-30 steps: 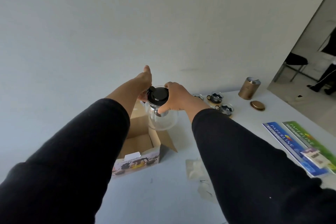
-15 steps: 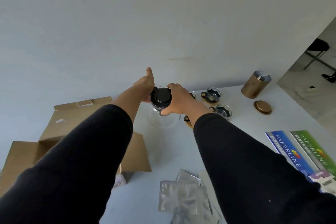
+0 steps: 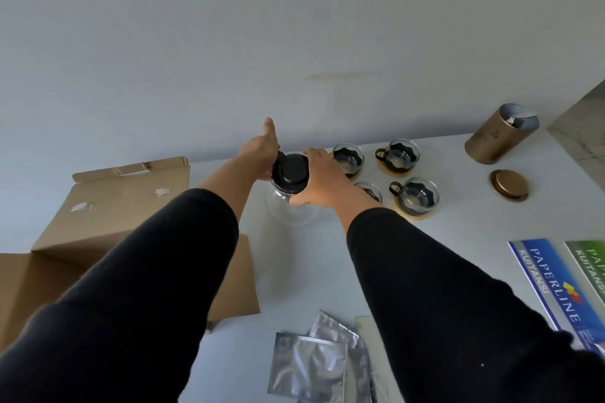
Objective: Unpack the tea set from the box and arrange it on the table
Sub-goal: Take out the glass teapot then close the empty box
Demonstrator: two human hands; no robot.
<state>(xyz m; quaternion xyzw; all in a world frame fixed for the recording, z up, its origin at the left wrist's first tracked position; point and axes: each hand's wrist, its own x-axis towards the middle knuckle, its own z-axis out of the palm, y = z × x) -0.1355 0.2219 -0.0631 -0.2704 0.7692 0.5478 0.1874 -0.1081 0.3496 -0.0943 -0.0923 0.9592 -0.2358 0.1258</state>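
While the glass teapot stands upright on the white table, lid up, just left of four cups, both hands clasp it. Left hand grips its far-left side, thumb raised; right hand curls around its neck.

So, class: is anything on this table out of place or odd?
The gold canister leans tilted near the wall, its gold lid lying apart on the table. Foil packets lie in a loose overlapping heap at the near edge.

One head camera looks forward and down along both sleeves to the worktop and the wall behind.
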